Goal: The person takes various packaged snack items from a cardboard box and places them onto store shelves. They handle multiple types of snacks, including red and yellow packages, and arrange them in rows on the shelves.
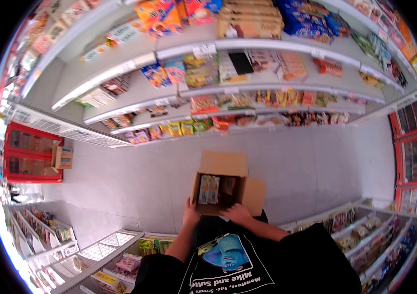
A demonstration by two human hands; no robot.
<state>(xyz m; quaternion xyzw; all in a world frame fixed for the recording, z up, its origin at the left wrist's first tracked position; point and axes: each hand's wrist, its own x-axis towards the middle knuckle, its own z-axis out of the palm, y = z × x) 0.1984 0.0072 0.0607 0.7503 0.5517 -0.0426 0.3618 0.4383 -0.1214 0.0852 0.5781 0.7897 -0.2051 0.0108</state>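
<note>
An open cardboard box (223,162) is in front of my body, its far and right flaps folded outward. Inside, two pale upright snack packets (209,189) stand side by side at the left. A few darker, reddish packets (228,185) sit to their right, partly in shadow. My left hand (192,213) grips the box at its near left corner. With its fingers over the near rim, my right hand (237,214) holds the box's front edge. The underside of the box is hidden.
Ahead stands a multi-tier shelf (190,42) of packaged snacks, with a flat black rectangular object (241,63) on one tier. Red-framed glass-door cabinets (34,152) are at far left, beside another cardboard box (63,158). More stocked shelves (370,235) are behind me. Grey floor (138,176) lies between.
</note>
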